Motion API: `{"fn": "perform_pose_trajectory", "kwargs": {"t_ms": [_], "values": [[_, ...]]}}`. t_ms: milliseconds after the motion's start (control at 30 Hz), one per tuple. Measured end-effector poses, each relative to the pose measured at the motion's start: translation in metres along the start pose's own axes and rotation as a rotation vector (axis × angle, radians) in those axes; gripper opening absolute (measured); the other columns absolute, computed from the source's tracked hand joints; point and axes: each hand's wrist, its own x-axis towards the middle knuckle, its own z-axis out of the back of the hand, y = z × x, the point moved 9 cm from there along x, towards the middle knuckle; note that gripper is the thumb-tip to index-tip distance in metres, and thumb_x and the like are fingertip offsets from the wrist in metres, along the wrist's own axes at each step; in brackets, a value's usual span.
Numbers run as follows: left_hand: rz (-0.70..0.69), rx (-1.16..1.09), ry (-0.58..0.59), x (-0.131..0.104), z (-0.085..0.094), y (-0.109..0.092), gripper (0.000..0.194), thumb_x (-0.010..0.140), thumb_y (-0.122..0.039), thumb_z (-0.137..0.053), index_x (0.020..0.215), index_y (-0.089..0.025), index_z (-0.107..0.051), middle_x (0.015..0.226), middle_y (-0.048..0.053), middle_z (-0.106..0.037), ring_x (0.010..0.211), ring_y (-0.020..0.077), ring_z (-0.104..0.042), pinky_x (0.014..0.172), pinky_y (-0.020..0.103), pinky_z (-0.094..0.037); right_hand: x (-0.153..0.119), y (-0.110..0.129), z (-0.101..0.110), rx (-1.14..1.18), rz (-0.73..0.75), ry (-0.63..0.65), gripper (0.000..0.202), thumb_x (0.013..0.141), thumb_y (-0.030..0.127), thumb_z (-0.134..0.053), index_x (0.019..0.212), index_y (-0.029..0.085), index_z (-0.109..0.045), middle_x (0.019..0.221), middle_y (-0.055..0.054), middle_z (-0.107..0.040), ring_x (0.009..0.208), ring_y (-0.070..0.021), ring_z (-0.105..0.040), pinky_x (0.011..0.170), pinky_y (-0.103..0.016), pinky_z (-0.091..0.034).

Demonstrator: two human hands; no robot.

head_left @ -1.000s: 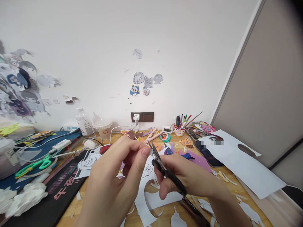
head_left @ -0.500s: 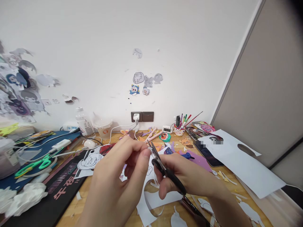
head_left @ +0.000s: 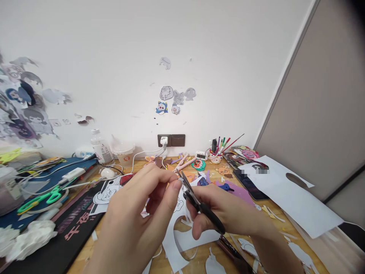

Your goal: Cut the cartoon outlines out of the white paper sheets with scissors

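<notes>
My left hand [head_left: 142,213] pinches a small piece of white paper [head_left: 180,180] between thumb and index finger. Black-handled scissors [head_left: 210,217] are in my right hand [head_left: 228,211], with the fingers through the handles. The blades are slightly apart and reach up to the paper at my left fingertips. Below my hands lies a white sheet [head_left: 171,247] with a large rounded hole and a line drawing near its top. How much of the small piece is inside the pinch is hidden.
Green scissors [head_left: 53,195], a crumpled tissue [head_left: 34,239] and a black board [head_left: 76,228] are on the left. Paper scraps [head_left: 213,264] lie in front. To the right are a phone [head_left: 251,186] and a large white sheet [head_left: 296,201]. A pen cup [head_left: 216,156] stands behind.
Both hands stay almost in place, with the scissor blades still at the paper. The cut sheet beneath them sits slightly further left and lower.
</notes>
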Motion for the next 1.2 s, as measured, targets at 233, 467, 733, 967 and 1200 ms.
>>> {"fn": "perform_pose_trajectory", "kwargs": {"t_ms": [233, 467, 733, 967, 1200], "values": [[0.002, -0.001, -0.031, -0.002, 0.002, -0.001, 0.010, 0.086, -0.018, -0.048, 0.081, -0.026, -0.053, 0.071, -0.004, -0.055, 0.063, 0.0098, -0.055, 0.051, 0.019, -0.041, -0.001, 0.001, 0.002, -0.010, 0.000, -0.012, 0.034, 0.075, 0.044, -0.067, 0.069, 0.019, -0.045, 0.064, 0.007, -0.042, 0.058, -0.0087, -0.036, 0.050, -0.021, -0.028], [0.010, 0.003, -0.022, -0.002, 0.003, 0.001, 0.009, 0.086, -0.020, -0.047, 0.081, -0.025, -0.053, 0.073, -0.004, -0.056, 0.067, 0.0105, -0.056, 0.054, 0.020, -0.042, -0.001, 0.000, 0.002, -0.024, -0.009, 0.001, 0.035, 0.075, 0.044, -0.067, 0.067, 0.019, -0.044, 0.061, 0.007, -0.039, 0.056, -0.0081, -0.034, 0.048, -0.021, -0.026], [0.010, 0.013, -0.036, -0.002, 0.003, 0.002, 0.009, 0.086, -0.019, -0.048, 0.083, -0.025, -0.054, 0.076, -0.003, -0.057, 0.069, 0.0109, -0.056, 0.054, 0.020, -0.042, -0.003, 0.000, 0.001, -0.043, -0.024, 0.003, 0.037, 0.075, 0.042, -0.068, 0.064, 0.018, -0.041, 0.059, 0.008, -0.036, 0.054, -0.0071, -0.031, 0.046, -0.020, -0.024], [0.027, 0.019, -0.019, 0.002, 0.000, 0.007, 0.009, 0.085, -0.019, -0.051, 0.081, -0.025, -0.055, 0.071, -0.005, -0.057, 0.063, 0.0086, -0.054, 0.051, 0.017, -0.041, 0.002, -0.005, 0.006, -0.070, -0.021, -0.006, 0.033, 0.076, 0.042, -0.065, 0.064, 0.018, -0.046, 0.058, 0.008, -0.039, 0.053, -0.0078, -0.034, 0.046, -0.020, -0.025], [0.110, -0.032, 0.038, 0.010, -0.010, 0.023, 0.011, 0.087, -0.024, -0.050, 0.080, -0.022, -0.058, 0.069, -0.003, -0.058, 0.061, 0.0106, -0.053, 0.051, 0.020, -0.040, 0.012, -0.015, 0.016, 0.041, -0.033, -0.066, 0.028, 0.084, 0.036, -0.055, 0.065, 0.017, -0.045, 0.057, 0.006, -0.040, 0.054, -0.0090, -0.040, 0.050, -0.021, -0.032]]}}
